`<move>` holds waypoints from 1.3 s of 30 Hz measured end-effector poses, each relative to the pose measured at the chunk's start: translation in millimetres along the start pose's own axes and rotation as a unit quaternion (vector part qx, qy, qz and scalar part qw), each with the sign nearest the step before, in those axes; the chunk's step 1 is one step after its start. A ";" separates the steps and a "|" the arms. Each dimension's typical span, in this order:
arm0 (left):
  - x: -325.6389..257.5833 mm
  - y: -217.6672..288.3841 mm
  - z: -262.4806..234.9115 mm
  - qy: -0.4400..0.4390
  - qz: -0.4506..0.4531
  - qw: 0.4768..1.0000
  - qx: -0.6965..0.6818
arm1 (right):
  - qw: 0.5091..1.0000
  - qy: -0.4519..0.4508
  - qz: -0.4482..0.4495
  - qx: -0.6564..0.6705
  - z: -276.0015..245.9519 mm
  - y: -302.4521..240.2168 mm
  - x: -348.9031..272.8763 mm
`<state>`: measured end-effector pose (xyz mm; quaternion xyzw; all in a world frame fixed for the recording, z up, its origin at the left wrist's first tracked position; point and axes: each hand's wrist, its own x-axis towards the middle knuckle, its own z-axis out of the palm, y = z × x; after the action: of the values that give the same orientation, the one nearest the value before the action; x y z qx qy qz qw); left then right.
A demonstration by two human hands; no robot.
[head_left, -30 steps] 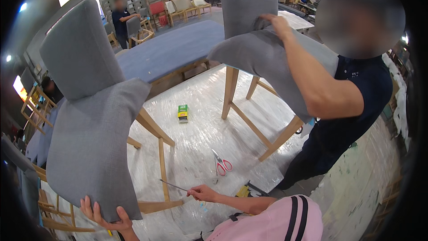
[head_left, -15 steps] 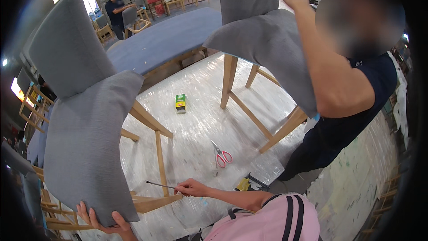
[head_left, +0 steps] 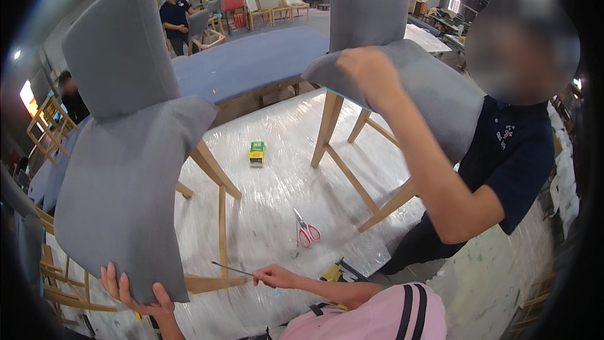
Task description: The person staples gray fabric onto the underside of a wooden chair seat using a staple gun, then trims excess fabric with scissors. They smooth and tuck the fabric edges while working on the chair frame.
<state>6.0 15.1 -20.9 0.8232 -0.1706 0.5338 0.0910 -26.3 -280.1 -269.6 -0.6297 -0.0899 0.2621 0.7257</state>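
Observation:
A grey upholstered chair (head_left: 126,182) with light wooden legs stands on a plastic-wrapped table (head_left: 277,119) at the left. My left hand (head_left: 135,293) grips the front edge of its seat from below. My right hand (head_left: 277,275) holds a thin metal tool (head_left: 231,269) whose tip points at the chair's lower wooden rail (head_left: 211,283). A second grey chair (head_left: 402,75) stands on the table at the right, with a co-worker's hand (head_left: 365,69) on its seat.
Red-handled scissors (head_left: 306,233) and a small green box (head_left: 256,153) lie on the plastic between the chairs. The co-worker in a dark shirt (head_left: 509,157) stands at the right. A blue-topped table (head_left: 251,63), more chair frames (head_left: 47,126) and other people are behind.
The co-worker's arm has come lower and nearer along the right chair's seat. My hands stay on the left chair's seat edge and on the thin tool.

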 end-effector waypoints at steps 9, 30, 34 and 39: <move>0.3 -2.5 -2.4 0.002 0.000 1.000 -0.003 | 0.999 0.004 -0.032 0.038 10.7 -17.2 12.8; 8.0 5.1 -1.1 0.018 0.018 0.999 -0.040 | 0.996 0.056 -0.071 -0.007 -24.5 -27.3 5.1; 13.3 7.5 1.1 0.018 0.022 0.999 -0.045 | 0.994 0.061 -0.091 0.006 -17.8 -43.2 13.8; 11.6 6.4 -7.3 0.011 0.015 1.000 -0.024 | 0.997 0.023 -0.073 0.012 -13.7 -49.8 22.8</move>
<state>1.7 9.4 -7.5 0.8122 -0.1952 0.5396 0.1046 12.6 -284.2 -228.9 -0.6183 -0.1162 0.1951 0.7525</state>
